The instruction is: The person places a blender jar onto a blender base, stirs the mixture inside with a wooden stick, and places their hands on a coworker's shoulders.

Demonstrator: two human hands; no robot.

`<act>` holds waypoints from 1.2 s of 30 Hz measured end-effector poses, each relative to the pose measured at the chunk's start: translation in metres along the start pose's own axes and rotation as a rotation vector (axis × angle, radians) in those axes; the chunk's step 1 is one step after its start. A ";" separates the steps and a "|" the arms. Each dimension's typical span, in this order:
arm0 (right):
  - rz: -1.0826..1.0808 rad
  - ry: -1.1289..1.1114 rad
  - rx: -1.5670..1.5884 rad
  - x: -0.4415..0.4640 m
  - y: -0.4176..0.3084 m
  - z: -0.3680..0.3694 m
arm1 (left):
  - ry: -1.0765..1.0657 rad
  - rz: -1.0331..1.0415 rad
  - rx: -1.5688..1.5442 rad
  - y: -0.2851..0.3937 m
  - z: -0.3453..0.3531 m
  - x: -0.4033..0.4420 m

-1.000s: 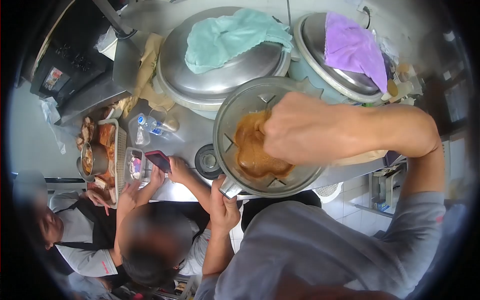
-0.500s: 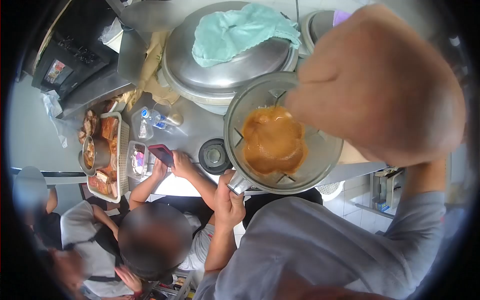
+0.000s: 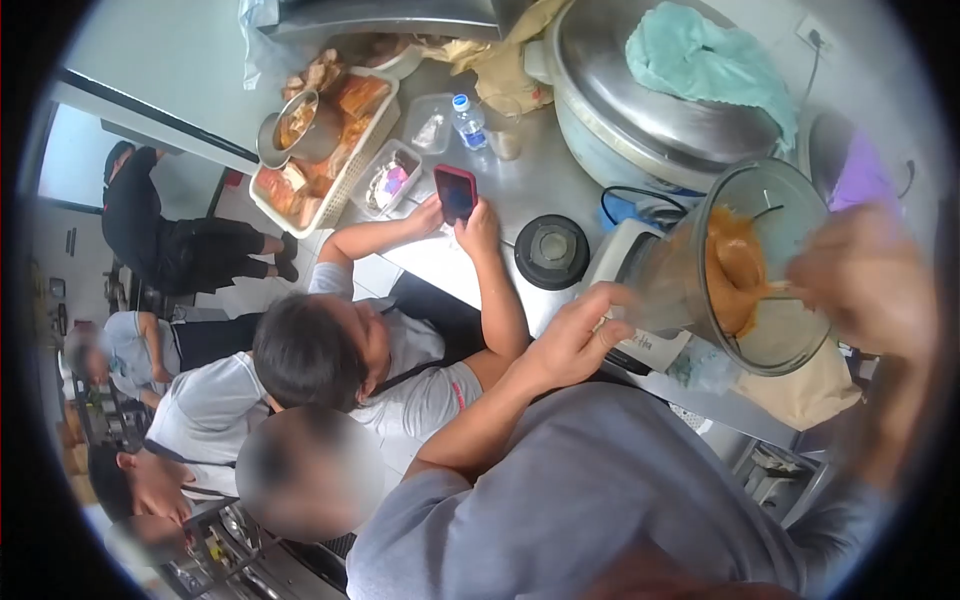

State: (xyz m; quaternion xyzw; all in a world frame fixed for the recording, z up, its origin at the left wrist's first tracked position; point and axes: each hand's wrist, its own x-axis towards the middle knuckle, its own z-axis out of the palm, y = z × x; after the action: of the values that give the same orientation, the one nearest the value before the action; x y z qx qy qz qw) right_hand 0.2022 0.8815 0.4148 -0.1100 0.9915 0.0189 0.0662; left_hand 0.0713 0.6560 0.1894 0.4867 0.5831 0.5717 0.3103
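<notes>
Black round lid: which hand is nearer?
Left. The left hand is just below the lid in the view; the right hand is farther off, at the mouth of the blender jar.

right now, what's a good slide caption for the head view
Left hand and blurred right hand at a blender jar of orange-brown paste.

Stainless worktop (image 3: 530,192), white glare along near edge. Pale wall (image 3: 770,25) behind, wall socket (image 3: 808,29) with 1 plug in, dark cord (image 3: 812,72) hanging down. Grey-white panel (image 3: 165,75) upper left, dark band (image 3: 158,119) slanting along its lower edge. Bright bluish pane (image 3: 75,155) far left, window or screen unclear. Pale floor tiles (image 3: 375,275). Open rack (image 3: 235,548) lower left; shelving (image 3: 772,480) low at right.
</notes>
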 end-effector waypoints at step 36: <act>0.556 0.044 0.021 -0.050 -0.071 -0.085 | 0.118 0.146 -0.056 -0.027 -0.001 -0.008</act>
State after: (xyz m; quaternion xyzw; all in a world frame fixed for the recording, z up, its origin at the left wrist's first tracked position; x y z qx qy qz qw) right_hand 0.2549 0.8189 0.5040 0.1667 0.9850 0.0238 0.0381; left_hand 0.0673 0.6521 0.1615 0.4845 0.5471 0.6366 0.2463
